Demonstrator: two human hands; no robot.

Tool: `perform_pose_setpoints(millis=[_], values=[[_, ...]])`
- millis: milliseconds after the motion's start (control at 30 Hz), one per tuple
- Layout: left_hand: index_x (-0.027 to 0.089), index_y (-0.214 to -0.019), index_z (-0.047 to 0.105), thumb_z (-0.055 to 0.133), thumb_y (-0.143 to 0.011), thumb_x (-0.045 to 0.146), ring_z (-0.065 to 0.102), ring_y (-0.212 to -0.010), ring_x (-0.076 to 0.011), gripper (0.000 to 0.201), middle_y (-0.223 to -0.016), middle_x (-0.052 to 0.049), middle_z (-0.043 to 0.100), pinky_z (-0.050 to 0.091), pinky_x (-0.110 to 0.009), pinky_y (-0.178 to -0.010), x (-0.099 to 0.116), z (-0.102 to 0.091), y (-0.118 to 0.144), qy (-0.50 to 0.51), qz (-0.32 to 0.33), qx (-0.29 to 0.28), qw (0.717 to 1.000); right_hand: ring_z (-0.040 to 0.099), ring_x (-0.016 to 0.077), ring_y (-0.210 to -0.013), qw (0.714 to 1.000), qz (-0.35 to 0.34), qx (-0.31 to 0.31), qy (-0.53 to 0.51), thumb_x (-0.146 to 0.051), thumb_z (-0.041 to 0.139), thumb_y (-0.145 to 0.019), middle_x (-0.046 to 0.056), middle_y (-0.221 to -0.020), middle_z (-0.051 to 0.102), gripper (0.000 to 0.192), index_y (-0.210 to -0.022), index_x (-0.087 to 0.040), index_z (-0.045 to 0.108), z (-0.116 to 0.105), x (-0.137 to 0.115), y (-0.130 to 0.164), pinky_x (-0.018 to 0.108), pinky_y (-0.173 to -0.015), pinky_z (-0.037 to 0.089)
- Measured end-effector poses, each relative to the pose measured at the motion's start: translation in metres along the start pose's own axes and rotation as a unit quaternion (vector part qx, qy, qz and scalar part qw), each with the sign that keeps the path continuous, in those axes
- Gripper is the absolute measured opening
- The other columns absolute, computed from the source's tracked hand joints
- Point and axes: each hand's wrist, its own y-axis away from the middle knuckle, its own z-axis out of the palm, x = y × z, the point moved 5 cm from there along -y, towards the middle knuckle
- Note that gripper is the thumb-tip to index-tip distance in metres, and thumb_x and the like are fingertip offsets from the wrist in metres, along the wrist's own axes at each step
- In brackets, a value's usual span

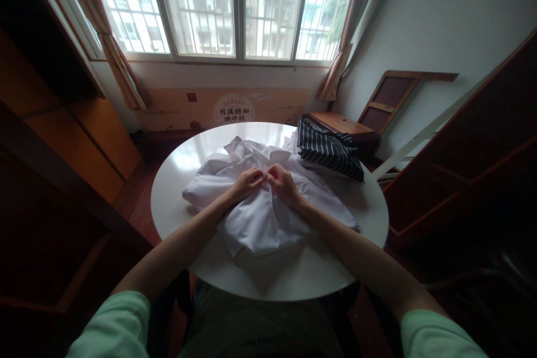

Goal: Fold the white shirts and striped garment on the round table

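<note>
A white shirt [268, 224] lies rumpled across the middle of the round white table. My left hand [248, 182] pinches its fabric near the centre, fingers closed. Right beside it, my right hand [282, 182] pinches the same shirt, and the fingertips of both hands almost meet. The cloth bunches up around the fingers and spreads out toward me and to both sides. Whatever small part sits between the fingertips is too small to make out.
A folded black striped garment [329, 148] rests on the right back of the white table [176, 201]. Behind it stand a wooden stool or small table [342, 123] and a leaning wooden frame [388, 98]. Wooden cabinets [90, 140] are on the left, below the window.
</note>
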Motion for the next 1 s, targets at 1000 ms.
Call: perform_pose_setpoints(millis=[1000], values=[[0.017,-0.065,0.045,0.047,-0.075,0.018,0.039,-0.056,-0.0084,0.011,-0.066,0.002,0.042,0.033,-0.021,-0.055,0.011,0.0,0.004,-0.085,0.098,0.015,0.992,0.047,0.0138,-0.067,0.991,-0.135,0.012,0.012,-0.018,0.049,-0.071,0.001,-0.075,0.049,0.004,-0.07,-0.02,0.045,-0.001,-0.014,0.006,0.026,-0.065,0.041]])
